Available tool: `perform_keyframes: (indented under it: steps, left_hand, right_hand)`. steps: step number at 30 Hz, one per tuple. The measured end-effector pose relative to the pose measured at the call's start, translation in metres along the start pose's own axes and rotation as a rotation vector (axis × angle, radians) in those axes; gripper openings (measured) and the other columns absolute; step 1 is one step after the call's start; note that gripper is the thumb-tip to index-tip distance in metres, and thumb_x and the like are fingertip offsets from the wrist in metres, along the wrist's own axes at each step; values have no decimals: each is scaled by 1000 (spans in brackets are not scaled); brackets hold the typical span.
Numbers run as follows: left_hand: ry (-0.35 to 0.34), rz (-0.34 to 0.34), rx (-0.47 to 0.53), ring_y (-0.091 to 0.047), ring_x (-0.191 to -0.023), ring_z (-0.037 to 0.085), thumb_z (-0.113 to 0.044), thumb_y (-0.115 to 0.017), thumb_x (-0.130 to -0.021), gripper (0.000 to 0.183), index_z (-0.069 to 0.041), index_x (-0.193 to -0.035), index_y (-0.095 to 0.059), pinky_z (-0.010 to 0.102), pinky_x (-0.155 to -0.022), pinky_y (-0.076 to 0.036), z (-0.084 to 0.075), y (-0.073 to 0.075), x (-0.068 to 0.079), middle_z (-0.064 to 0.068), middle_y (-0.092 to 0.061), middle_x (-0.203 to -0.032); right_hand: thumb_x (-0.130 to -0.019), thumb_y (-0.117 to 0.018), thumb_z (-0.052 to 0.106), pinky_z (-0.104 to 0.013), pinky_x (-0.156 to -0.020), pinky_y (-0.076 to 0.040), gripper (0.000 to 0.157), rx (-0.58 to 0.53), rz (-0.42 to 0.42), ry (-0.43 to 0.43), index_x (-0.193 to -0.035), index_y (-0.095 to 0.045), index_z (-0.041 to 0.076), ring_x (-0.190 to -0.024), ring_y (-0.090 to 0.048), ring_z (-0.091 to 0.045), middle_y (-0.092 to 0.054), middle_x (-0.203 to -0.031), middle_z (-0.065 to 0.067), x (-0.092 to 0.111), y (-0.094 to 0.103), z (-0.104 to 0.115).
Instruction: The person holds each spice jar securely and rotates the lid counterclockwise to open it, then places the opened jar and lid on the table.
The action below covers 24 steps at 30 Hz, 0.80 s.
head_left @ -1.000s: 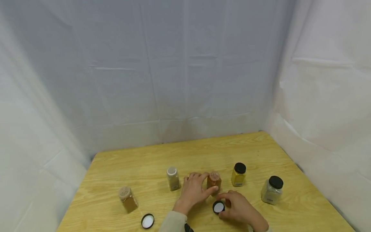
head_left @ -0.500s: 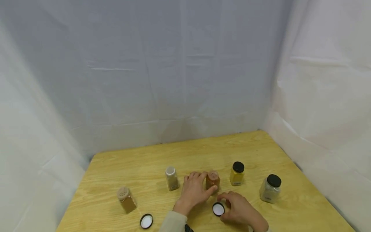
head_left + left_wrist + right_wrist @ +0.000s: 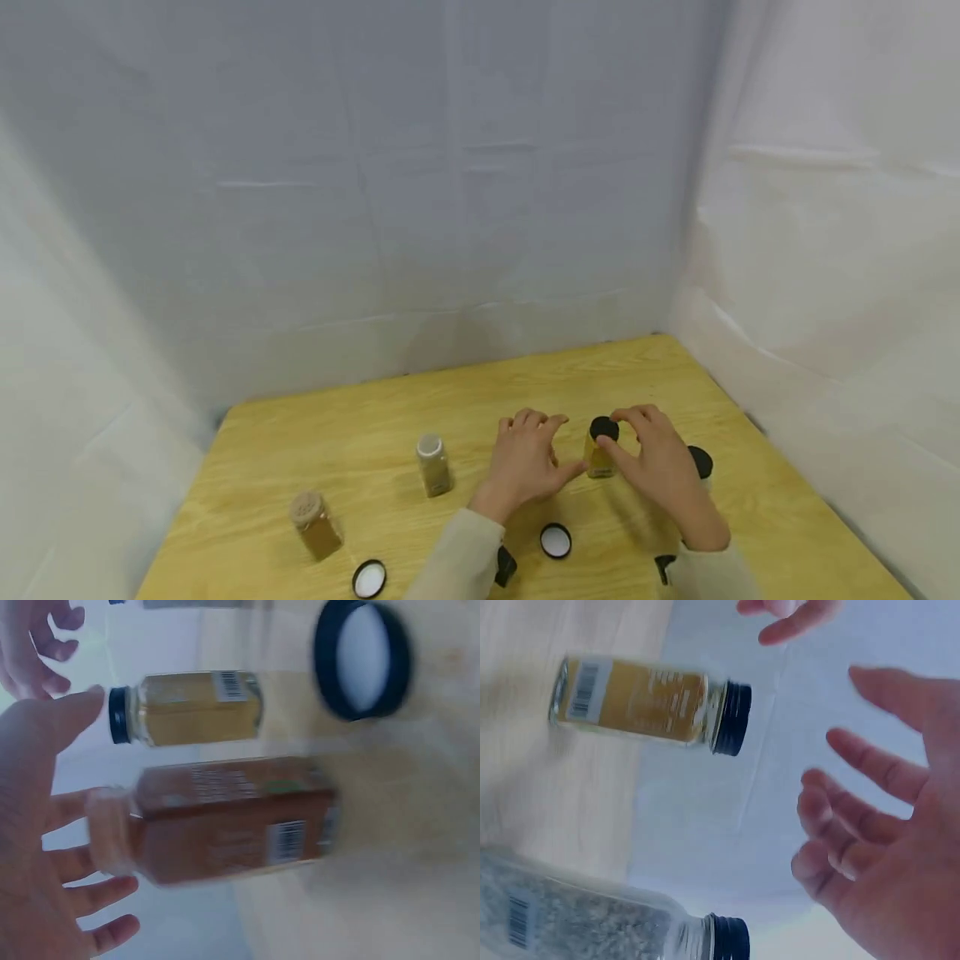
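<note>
My left hand [image 3: 525, 462], fingers spread, is raised and hides the red-brown spice jar in the head view. That spice jar [image 3: 232, 821] stands upright with a pinkish shaker top, the left fingers behind its top in the left wrist view. My right hand [image 3: 660, 458] has its thumb and index finger apart around the black cap [image 3: 604, 428] of a yellow spice jar [image 3: 597, 460]. In the right wrist view a gap shows between the right fingers and this cap. A loose black lid [image 3: 556, 541], white inside, lies on the table below the hands.
Left of the hands stand a white-topped jar [image 3: 433, 472] and a brown shaker jar [image 3: 320, 532]. Another black lid [image 3: 370, 578] lies near the front edge. A black-capped jar of grey grains [image 3: 577, 907] stands at the right, partly behind the right hand. Pale cloth [image 3: 375, 208] surrounds the wooden table.
My right hand has left the loose lid and moved up and right to the yellow spice jar. My left hand has risen away from the red-brown spice jar's side. The head view has shifted slightly.
</note>
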State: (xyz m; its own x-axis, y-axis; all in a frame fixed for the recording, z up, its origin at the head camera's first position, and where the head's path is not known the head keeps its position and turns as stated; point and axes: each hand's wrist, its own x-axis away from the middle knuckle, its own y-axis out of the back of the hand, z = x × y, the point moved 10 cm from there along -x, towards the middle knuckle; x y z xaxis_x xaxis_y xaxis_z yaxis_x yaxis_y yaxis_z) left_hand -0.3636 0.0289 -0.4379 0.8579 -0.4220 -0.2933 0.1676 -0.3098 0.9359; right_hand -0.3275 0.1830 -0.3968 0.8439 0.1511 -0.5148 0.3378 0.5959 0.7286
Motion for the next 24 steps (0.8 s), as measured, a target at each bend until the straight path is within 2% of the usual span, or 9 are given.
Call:
perform_keyframes:
  steps: [4, 8, 12, 18, 24]
  left_hand:
    - [-5, 117, -95, -55, -137, 28, -69, -66, -94, 70, -26, -149, -61, 56, -111, -42, -12, -2, -18, 3, -67, -138]
    - [26, 220, -120, -53, -141, 29, -75, -68, -88, 78, -31, -151, -58, 58, -116, -40, -22, -9, -35, 3, -66, -141]
    - [60, 283, -98, -54, -141, 32, -76, -70, -86, 80, -33, -152, -57, 59, -118, -39, -28, -17, -48, 3, -65, -145]
    - [68, 289, -93, -62, -129, 31, -70, -78, -84, 71, -32, -142, -67, 57, -114, -43, -30, -22, -55, -1, -70, -137]
    - [21, 270, -66, -65, -121, 30, -62, -81, -85, 58, -29, -132, -72, 58, -111, -46, -32, -21, -56, -2, -74, -130]
  right_hand:
    - [-99, -76, 23, -57, -79, -58, 37, 72, -18, -26, -127, -70, 0, -106, -65, -43, -65, -124, -26, -7, -2, -7]
    - [-101, -72, 25, -59, -82, -57, 42, 112, 4, -73, -132, -68, -3, -107, -65, -46, -65, -124, -29, -10, -9, -14]
    - [-102, -71, 22, -60, -84, -57, 39, 104, 44, -111, -131, -67, -4, -107, -66, -46, -64, -125, -30, -10, -14, -20]
    - [-103, -69, 24, -56, -81, -58, 37, 80, 131, -161, -128, -68, -4, -99, -69, -41, -65, -123, -27, -10, -22, -26]
    - [-102, -70, 26, -50, -74, -58, 37, 89, 198, -182, -124, -69, -3, -88, -70, -34, -68, -115, -24, -12, -30, -30]
